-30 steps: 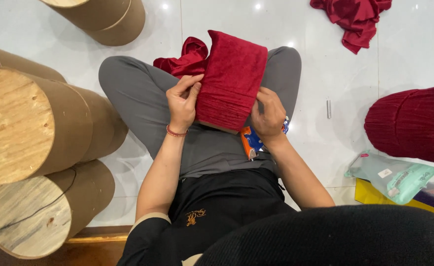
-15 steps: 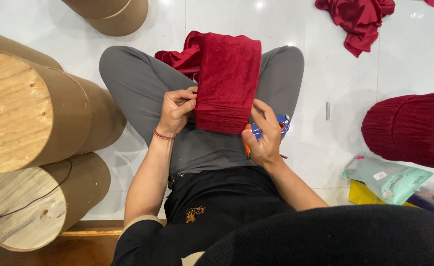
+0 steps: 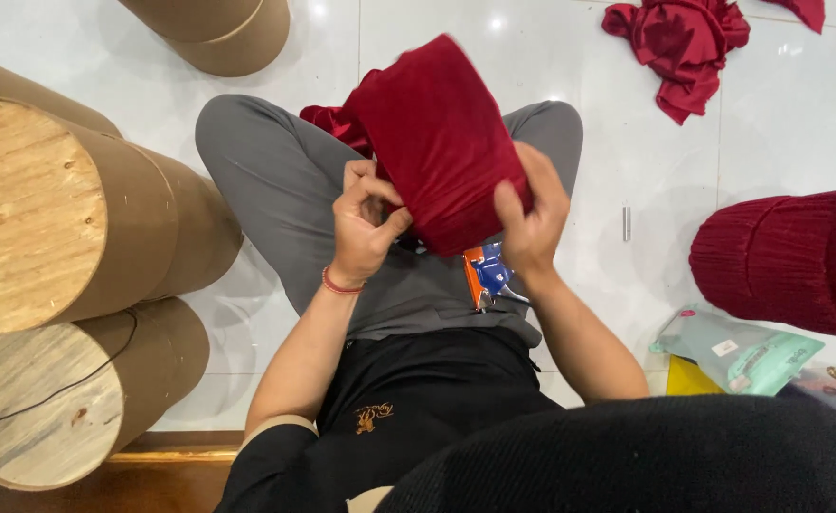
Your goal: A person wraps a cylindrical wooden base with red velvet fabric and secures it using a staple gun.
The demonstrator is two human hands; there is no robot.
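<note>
A dark red velvet-covered piece [image 3: 441, 142] was held up over the lap of a person seated cross-legged on a glossy white tiled floor [image 3: 627, 114], and it was gripped from both sides. The left hand [image 3: 366, 223] was closed on its near left edge, the fingers curled and pinching the fabric there, with a red thread bracelet [image 3: 340, 283] worn on the wrist. The right hand [image 3: 532, 214] was wrapped around the near right edge, the thumb pressed on the front of the velvet and the fingers hidden behind it. More of the same red cloth [image 3: 337, 123] was bunched behind the piece, on the left. Just below the piece, near the right wrist, an orange and blue tool [image 3: 484, 275] was seen lying on the grey trousers [image 3: 275, 180]; what kind of tool it was could not be told. At the left, two large brown cardboard drums with wooden ends [image 3: 66, 218] were laid on their sides, one nearer than the other, and a third drum [image 3: 218, 33] was set at the far edge. A crumpled heap of red fabric [image 3: 679, 43] was left on the floor at the far right, well apart from the hands. At the right edge a pleated red velvet-covered cylinder [image 3: 788, 261] was seen, and near it a pale green plastic packet [image 3: 736, 351] was laid on a yellow item [image 3: 688, 378].
</note>
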